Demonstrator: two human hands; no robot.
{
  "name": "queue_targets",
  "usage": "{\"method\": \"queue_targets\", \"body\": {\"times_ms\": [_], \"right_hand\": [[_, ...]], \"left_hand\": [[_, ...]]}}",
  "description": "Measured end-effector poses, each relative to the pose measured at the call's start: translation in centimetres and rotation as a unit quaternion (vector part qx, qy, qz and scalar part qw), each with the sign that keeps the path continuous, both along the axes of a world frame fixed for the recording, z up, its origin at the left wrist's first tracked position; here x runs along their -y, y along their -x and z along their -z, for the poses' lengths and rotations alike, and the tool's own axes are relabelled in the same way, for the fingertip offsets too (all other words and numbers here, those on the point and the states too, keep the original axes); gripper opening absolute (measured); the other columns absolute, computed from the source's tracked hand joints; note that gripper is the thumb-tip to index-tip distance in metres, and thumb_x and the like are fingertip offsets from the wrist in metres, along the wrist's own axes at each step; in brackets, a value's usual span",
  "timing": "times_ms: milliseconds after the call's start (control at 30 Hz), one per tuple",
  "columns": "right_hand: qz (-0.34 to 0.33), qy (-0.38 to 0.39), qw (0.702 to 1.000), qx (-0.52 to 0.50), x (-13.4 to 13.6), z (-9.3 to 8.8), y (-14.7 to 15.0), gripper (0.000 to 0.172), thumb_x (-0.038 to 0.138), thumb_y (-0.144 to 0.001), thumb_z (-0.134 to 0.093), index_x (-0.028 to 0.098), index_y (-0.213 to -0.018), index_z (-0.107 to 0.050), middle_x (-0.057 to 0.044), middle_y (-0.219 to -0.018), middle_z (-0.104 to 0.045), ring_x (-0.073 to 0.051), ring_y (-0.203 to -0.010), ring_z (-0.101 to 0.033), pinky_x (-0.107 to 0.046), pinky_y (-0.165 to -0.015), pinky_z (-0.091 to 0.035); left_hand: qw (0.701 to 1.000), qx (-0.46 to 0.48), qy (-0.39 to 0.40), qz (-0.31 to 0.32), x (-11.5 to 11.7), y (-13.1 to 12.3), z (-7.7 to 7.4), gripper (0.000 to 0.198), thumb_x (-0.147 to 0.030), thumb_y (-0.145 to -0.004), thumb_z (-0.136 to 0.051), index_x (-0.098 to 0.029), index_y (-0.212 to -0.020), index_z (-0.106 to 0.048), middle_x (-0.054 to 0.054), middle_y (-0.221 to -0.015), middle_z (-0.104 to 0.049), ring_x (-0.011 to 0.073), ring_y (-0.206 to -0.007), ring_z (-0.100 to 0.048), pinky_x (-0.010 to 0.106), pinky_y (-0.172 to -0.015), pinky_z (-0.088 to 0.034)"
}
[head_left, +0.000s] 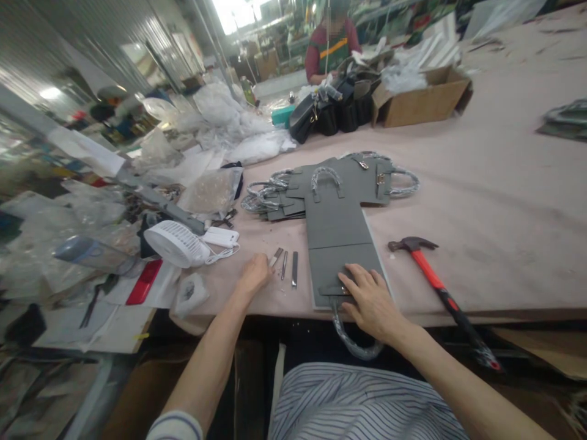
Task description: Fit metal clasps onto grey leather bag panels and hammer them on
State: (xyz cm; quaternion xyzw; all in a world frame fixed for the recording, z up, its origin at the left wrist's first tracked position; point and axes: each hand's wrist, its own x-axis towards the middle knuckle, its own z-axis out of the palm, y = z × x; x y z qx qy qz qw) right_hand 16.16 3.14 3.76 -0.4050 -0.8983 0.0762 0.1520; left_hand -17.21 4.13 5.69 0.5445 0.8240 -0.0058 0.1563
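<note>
A flat grey bag panel (337,238) lies on the table (504,201) in front of me, its wrapped handle (351,342) hanging over the near edge. My right hand (372,299) rests flat on the panel's near end, fingers spread. My left hand (254,273) is curled at the table edge, its fingertips pinching one of three small metal strips (287,264) lying left of the panel.
More grey panels with handles (330,177) are stacked behind. A red-handled hammer (435,281) lies to the right, and a white fan (177,243) and a red phone (143,282) to the left. A cardboard box (422,95) and black bags (330,113) sit farther back near another person (332,43).
</note>
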Motion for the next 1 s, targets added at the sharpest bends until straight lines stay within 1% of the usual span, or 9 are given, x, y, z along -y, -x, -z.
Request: {"method": "queue_targets", "body": {"times_ms": [133, 233, 367, 433, 533, 600, 700, 867, 1000], "right_hand": [[-0.039, 0.008, 0.998, 0.044, -0.8, 1.2, -0.5, 0.059, 0.027, -0.091, -0.058, 0.018, -0.148, -0.046, -0.017, -0.158, -0.040, -0.035, -0.148, -0.030, -0.060, -0.116, -0.028], [-0.054, 0.010, 0.997, 0.052, -1.0, 1.3, -1.3, 0.063, 0.028, -0.090, -0.060, 0.019, -0.150, -0.043, -0.015, -0.159, -0.039, -0.034, -0.149, -0.028, -0.058, -0.117, -0.027], [-0.049, 0.020, 0.997, 0.051, -0.9, 0.9, -1.2, 0.062, 0.031, -0.091, -0.060, 0.019, -0.150, -0.044, -0.015, -0.159, -0.038, -0.036, -0.149, -0.027, -0.060, -0.117, -0.026], [-0.042, 0.025, 0.998, 0.047, -0.8, 0.8, -1.0, 0.061, 0.032, -0.091, -0.059, 0.018, -0.149, -0.046, -0.016, -0.159, -0.038, -0.036, -0.148, -0.028, -0.060, -0.118, -0.025], [-0.034, 0.030, 0.998, 0.045, -0.7, 0.6, -0.8, 0.062, 0.034, -0.092, -0.058, 0.018, -0.150, -0.045, -0.015, -0.159, -0.039, -0.035, -0.148, -0.028, -0.059, -0.118, -0.023], [-0.033, 0.033, 0.998, 0.050, -0.6, 0.6, -0.8, 0.064, 0.035, -0.091, -0.059, 0.019, -0.151, -0.044, -0.015, -0.159, -0.038, -0.035, -0.149, -0.027, -0.058, -0.119, -0.022], [-0.032, 0.040, 0.997, 0.054, -0.6, 0.5, -0.8, 0.062, 0.038, -0.092, -0.059, 0.018, -0.149, -0.046, -0.015, -0.159, -0.038, -0.035, -0.148, -0.027, -0.058, -0.120, -0.021], [-0.031, 0.048, 0.997, 0.047, -0.6, 0.4, -0.7, 0.062, 0.040, -0.093, -0.058, 0.018, -0.150, -0.046, -0.015, -0.159, -0.038, -0.035, -0.148, -0.027, -0.057, -0.120, -0.021], [-0.031, 0.047, 0.997, 0.047, -0.6, 0.4, -0.7, 0.067, 0.040, -0.092, -0.059, 0.019, -0.153, -0.041, -0.014, -0.160, -0.037, -0.035, -0.149, -0.026, -0.058, -0.120, -0.020]], "left_hand": [[0.999, 0.033, 0.001, -0.006, -0.5, 0.3, 0.4, 0.011, -0.012, -0.073, -0.067, -0.015, -0.084, -0.067, 0.019, -0.097, -0.075, 0.0315, -0.099, -0.071, 0.035, -0.086, -0.050], [0.997, 0.070, -0.016, -0.025, -0.6, 1.1, 0.2, 0.006, -0.012, -0.069, -0.068, -0.016, -0.074, -0.065, 0.014, -0.083, -0.075, 0.0298, -0.089, -0.072, 0.033, -0.079, -0.051], [0.982, 0.170, -0.069, -0.041, 0.8, 1.2, 0.2, 0.012, -0.024, -0.079, -0.063, -0.014, -0.086, -0.065, 0.006, -0.080, -0.073, 0.0207, -0.080, -0.071, 0.026, -0.071, -0.053], [0.943, 0.291, -0.155, -0.055, 2.1, 0.2, 0.8, 0.020, -0.030, -0.082, -0.062, -0.014, -0.093, -0.064, 0.005, -0.084, -0.073, 0.0174, -0.079, -0.071, 0.025, -0.072, -0.055], [0.854, 0.422, -0.294, -0.081, 4.5, -2.6, 2.2, 0.024, -0.034, -0.080, -0.066, -0.015, -0.094, -0.065, 0.005, -0.086, -0.073, 0.0168, -0.078, -0.070, 0.027, -0.074, -0.058], [0.847, 0.411, -0.329, -0.073, 6.0, -4.5, 3.3, 0.023, -0.034, -0.082, -0.066, -0.016, -0.097, -0.065, 0.006, -0.090, -0.073, 0.0173, -0.081, -0.071, 0.029, -0.077, -0.059], [0.872, 0.338, -0.354, -0.016, 7.5, -6.2, 4.2, 0.017, -0.031, -0.089, -0.062, -0.019, -0.100, -0.065, 0.007, -0.097, -0.072, 0.0195, -0.091, -0.071, 0.032, -0.086, -0.059], [0.870, 0.272, -0.401, 0.088, 7.9, -6.3, 4.0, 0.015, -0.026, -0.092, -0.061, -0.021, -0.106, -0.064, 0.008, -0.100, -0.071, 0.0201, -0.098, -0.070, 0.036, -0.095, -0.057], [0.868, 0.283, -0.398, 0.088, 7.9, -6.1, 4.4, 0.015, -0.031, -0.095, -0.061, -0.020, -0.104, -0.067, 0.012, -0.116, -0.070, 0.0224, -0.111, -0.069, 0.042, -0.102, -0.056]]}}
